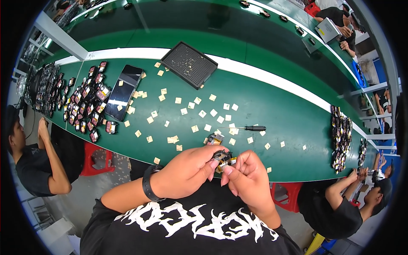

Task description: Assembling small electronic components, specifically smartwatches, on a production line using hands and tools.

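Close to the table's near edge, my left hand [182, 171] is closed on a small black electronic unit [220, 156] with yellow and metallic parts. My right hand [250, 176] pinches thumb to forefinger at the unit's right side; whatever is between those fingertips is too small to make out. Just beyond my left fingers lies another small unit [214, 139], partly covered by the hand. A screwdriver [255, 128] with a black handle rests on the table past my right hand, its thin shaft pointing left. Small cream square pieces [207, 127] are scattered around it.
On the green table [293, 127] lie a dark phone-like slab [123, 93] and a black perforated tray [189, 63]. Black units are heaped at left [87, 100] and stacked at right [340, 140]. A green conveyor belt [272, 55] runs beyond a white rail. Co-workers sit on both sides.
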Demonstrator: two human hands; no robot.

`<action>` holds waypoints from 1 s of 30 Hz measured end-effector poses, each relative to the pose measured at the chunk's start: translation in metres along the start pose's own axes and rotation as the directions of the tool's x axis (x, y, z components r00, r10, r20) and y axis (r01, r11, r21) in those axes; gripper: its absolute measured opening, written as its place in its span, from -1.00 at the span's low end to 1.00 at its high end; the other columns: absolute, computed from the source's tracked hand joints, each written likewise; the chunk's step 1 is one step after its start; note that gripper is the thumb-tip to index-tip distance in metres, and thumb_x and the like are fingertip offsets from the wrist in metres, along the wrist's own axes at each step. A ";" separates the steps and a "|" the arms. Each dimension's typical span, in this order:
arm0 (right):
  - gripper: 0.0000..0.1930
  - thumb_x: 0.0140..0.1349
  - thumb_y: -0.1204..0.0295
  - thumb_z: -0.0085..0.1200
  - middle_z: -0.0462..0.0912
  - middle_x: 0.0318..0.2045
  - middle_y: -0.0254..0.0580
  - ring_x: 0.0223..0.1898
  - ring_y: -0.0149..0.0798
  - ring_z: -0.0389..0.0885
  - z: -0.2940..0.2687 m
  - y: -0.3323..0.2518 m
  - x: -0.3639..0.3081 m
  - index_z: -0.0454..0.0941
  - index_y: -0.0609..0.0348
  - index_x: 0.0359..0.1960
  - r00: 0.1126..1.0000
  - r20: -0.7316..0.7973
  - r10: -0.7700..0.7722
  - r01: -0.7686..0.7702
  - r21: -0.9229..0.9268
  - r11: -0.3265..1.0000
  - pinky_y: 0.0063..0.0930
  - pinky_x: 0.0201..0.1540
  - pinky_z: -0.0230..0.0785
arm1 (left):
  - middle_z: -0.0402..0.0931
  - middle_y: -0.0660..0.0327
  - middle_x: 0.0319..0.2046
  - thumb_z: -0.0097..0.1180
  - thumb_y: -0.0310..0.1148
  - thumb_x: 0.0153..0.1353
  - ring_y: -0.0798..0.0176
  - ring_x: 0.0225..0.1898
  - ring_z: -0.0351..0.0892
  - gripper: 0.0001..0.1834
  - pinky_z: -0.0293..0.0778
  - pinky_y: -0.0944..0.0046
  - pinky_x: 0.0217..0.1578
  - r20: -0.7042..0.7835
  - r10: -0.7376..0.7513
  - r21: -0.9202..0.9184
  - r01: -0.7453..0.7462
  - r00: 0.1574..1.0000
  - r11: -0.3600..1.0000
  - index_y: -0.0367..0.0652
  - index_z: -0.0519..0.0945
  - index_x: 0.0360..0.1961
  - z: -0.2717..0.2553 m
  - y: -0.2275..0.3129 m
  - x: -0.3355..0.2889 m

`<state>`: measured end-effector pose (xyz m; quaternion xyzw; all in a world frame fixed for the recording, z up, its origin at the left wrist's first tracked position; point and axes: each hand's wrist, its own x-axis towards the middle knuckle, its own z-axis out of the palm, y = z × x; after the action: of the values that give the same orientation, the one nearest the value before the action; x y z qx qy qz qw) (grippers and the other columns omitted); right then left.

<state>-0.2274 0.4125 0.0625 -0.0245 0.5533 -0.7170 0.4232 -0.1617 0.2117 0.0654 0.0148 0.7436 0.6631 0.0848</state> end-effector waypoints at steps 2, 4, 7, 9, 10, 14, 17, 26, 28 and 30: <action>-0.79 0.42 0.57 0.09 0.64 -0.48 -0.13 -0.68 -0.62 0.34 -0.004 0.004 -0.007 0.25 0.17 -0.25 0.999 -0.005 -0.035 0.034 -0.106 0.994 -0.66 -0.66 0.17 | 0.56 0.22 -0.47 -0.13 -0.42 0.51 0.38 -0.46 0.57 -0.63 0.52 0.36 -0.39 0.025 -0.029 -0.030 0.030 0.999 0.999 -0.30 0.43 0.26 -0.002 0.006 -0.001; -0.78 0.41 0.56 0.13 0.65 -0.45 -0.16 -0.63 -0.64 0.35 -0.006 0.010 -0.012 0.26 0.20 -0.22 0.971 -0.039 -0.237 0.212 -0.322 0.923 -0.68 -0.60 0.22 | 0.60 0.20 -0.38 -0.13 -0.43 0.52 0.41 -0.42 0.58 -0.62 0.54 0.37 -0.38 0.074 -0.212 -0.223 0.224 0.974 0.949 -0.34 0.41 0.28 -0.003 0.011 -0.005; -0.71 0.34 0.59 0.20 0.69 -0.36 -0.15 -0.51 -0.64 0.45 -0.014 0.011 -0.012 0.33 0.25 -0.04 0.951 -0.038 -0.307 0.291 -0.224 0.930 -0.70 -0.48 0.29 | 0.59 0.11 -0.17 -0.13 -0.48 0.50 0.39 -0.36 0.61 -0.61 0.57 0.38 -0.35 0.077 -0.203 -0.359 0.217 0.976 0.908 -0.40 0.39 0.28 0.002 0.001 -0.006; -0.66 0.30 0.63 0.24 0.72 -0.26 -0.14 -0.38 -0.62 0.56 -0.015 0.009 -0.012 0.44 0.34 0.06 0.975 -0.032 -0.218 0.204 -0.239 0.949 -0.71 -0.37 0.39 | 0.57 0.08 -0.11 -0.12 -0.50 0.50 0.37 -0.34 0.62 -0.61 0.58 0.38 -0.34 0.078 -0.198 -0.413 0.212 0.977 0.885 -0.42 0.38 0.28 0.004 0.001 -0.005; -0.66 0.30 0.63 0.24 0.72 -0.26 -0.14 -0.38 -0.62 0.56 -0.014 0.010 -0.011 0.44 0.34 0.06 0.976 -0.034 -0.217 0.203 -0.240 0.949 -0.71 -0.37 0.39 | 0.56 0.07 -0.09 -0.12 -0.52 0.49 0.35 -0.31 0.64 -0.61 0.60 0.36 -0.33 0.061 -0.164 -0.388 0.174 0.985 0.905 -0.44 0.38 0.28 0.006 0.000 -0.004; -0.88 0.31 0.65 0.21 0.72 -0.27 -0.23 -0.29 -0.57 0.63 -0.008 0.003 -0.005 0.58 0.41 -0.16 0.997 -0.074 -0.036 0.026 -0.127 0.992 -0.72 -0.24 0.44 | 0.55 0.04 -0.09 -0.10 -0.57 0.46 0.30 -0.27 0.68 -0.60 0.63 0.33 -0.28 -0.031 -0.087 -0.280 0.075 0.996 0.957 -0.47 0.39 0.27 0.012 0.000 -0.005; -0.92 0.31 0.65 0.21 0.71 -0.30 -0.24 -0.31 -0.59 0.62 -0.004 -0.002 -0.005 0.60 0.40 -0.21 0.999 -0.027 0.045 -0.049 -0.161 0.986 -0.71 -0.26 0.44 | 0.58 0.04 -0.15 -0.10 -0.59 0.44 0.30 -0.30 0.68 -0.61 0.65 0.30 -0.27 -0.049 -0.046 -0.241 0.033 0.998 0.970 -0.45 0.42 0.26 0.010 -0.005 -0.007; -0.89 0.18 0.63 0.33 0.67 -0.47 -0.40 -0.58 -0.71 0.36 0.005 -0.007 -0.017 0.70 0.34 -0.26 0.948 -0.117 -0.296 0.205 -0.487 0.849 -0.70 -0.59 0.13 | 0.62 0.09 -0.26 -0.03 -0.57 0.37 0.33 -0.37 0.67 -0.60 0.59 0.31 -0.35 -0.037 -0.021 -0.005 0.021 0.999 1.000 -0.34 0.50 0.23 0.002 0.011 -0.015; -0.88 0.13 0.63 0.36 0.66 -0.49 -0.34 -0.60 -0.69 0.37 0.009 -0.009 -0.015 0.71 0.32 -0.28 0.893 -0.037 -0.448 0.327 -0.629 0.705 -0.69 -0.61 0.15 | 0.62 0.09 -0.28 -0.02 -0.57 0.37 0.32 -0.38 0.68 -0.61 0.58 0.31 -0.36 -0.046 0.015 0.033 -0.014 0.999 0.999 -0.34 0.51 0.21 0.001 0.006 -0.014; -0.87 0.13 0.63 0.37 0.66 -0.50 -0.32 -0.61 -0.67 0.39 0.010 -0.009 -0.013 0.71 0.32 -0.28 0.874 -0.004 -0.486 0.361 -0.665 0.654 -0.69 -0.60 0.17 | 0.63 0.09 -0.30 -0.01 -0.56 0.37 0.30 -0.39 0.68 -0.62 0.57 0.30 -0.37 -0.056 0.051 0.070 -0.047 0.997 0.996 -0.33 0.53 0.20 0.001 0.002 -0.014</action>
<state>-0.2190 0.4132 0.0800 -0.2318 0.7801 -0.5597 0.1563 -0.1480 0.2113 0.0683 0.0168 0.7675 0.6391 0.0466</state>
